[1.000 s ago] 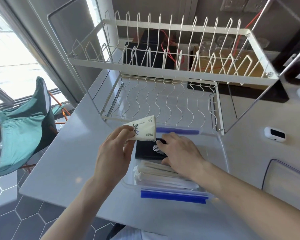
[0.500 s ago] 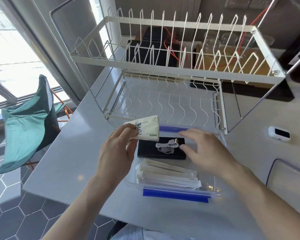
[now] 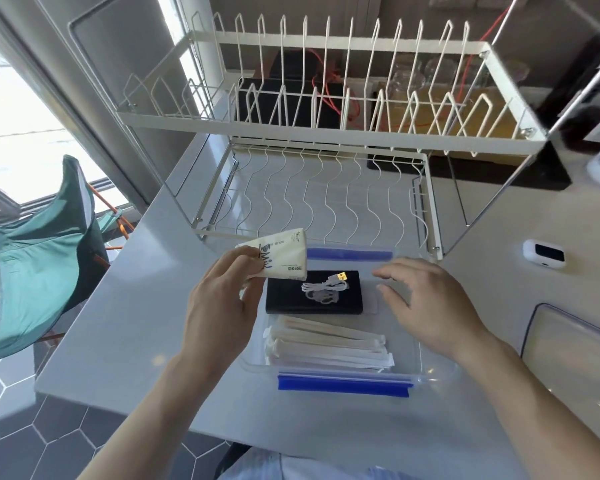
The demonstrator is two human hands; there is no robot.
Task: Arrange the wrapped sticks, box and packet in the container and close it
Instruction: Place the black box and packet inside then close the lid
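Grey desk (image 3: 125, 327), white wire dish rack (image 3: 326, 133), clear plastic container (image 3: 433, 372) with blue clips.
In container: bundle of paper-wrapped sticks (image 3: 326, 344) along near side, flat black box (image 3: 291, 299) with coiled white cable behind it. Above far-left corner: cream tissue packet (image 3: 278, 258), pinched by left hand (image 3: 222, 306). Right hand (image 3: 426, 306) over right half, fingers loose, apart, holding nothing.

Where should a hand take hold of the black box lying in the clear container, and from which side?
Grip the black box across its two long edges, coming from above. It lies flat in the container, so only its top and edges are reachable. The wrapped sticks lie along its near edge, so space there looks tight; the right end, nearest the open right hand, seems freer. Mind the white cable resting on top.
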